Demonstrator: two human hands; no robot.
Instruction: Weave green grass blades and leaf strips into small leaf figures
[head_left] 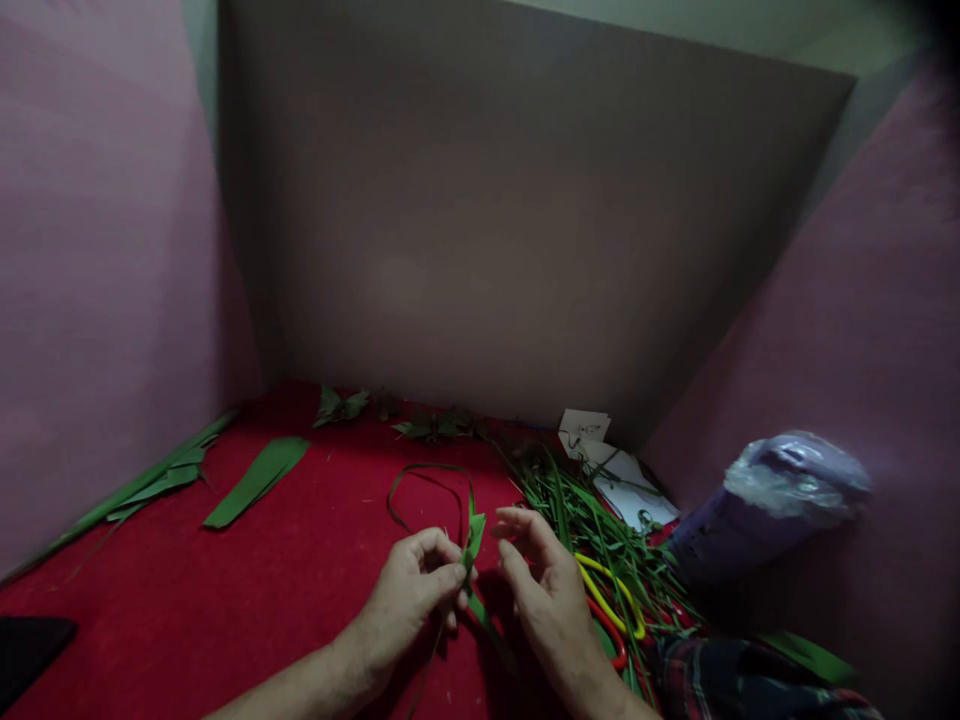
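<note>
My left hand (416, 585) pinches a folded green leaf strip (474, 538) between thumb and fingers, low in the middle of the view. A long thin end of the strip loops up and away over the red cloth, and a wider end hangs down to the right. Just right of the fold, my right hand (544, 580) is held with its fingers apart and a small gap between them and the leaf. Beneath and beside the right hand lie scissors with yellow and red handles (619, 595), partly hidden by cut leaf strips.
A heap of leaf strips (577, 500) lies to the right, near white papers (630, 485) and a purple container with plastic wrap (757, 510). Folded leaf shapes (341, 405) line the back. A broad leaf piece (259, 482) and a long stalk (142, 485) lie left on the red cloth (247, 610).
</note>
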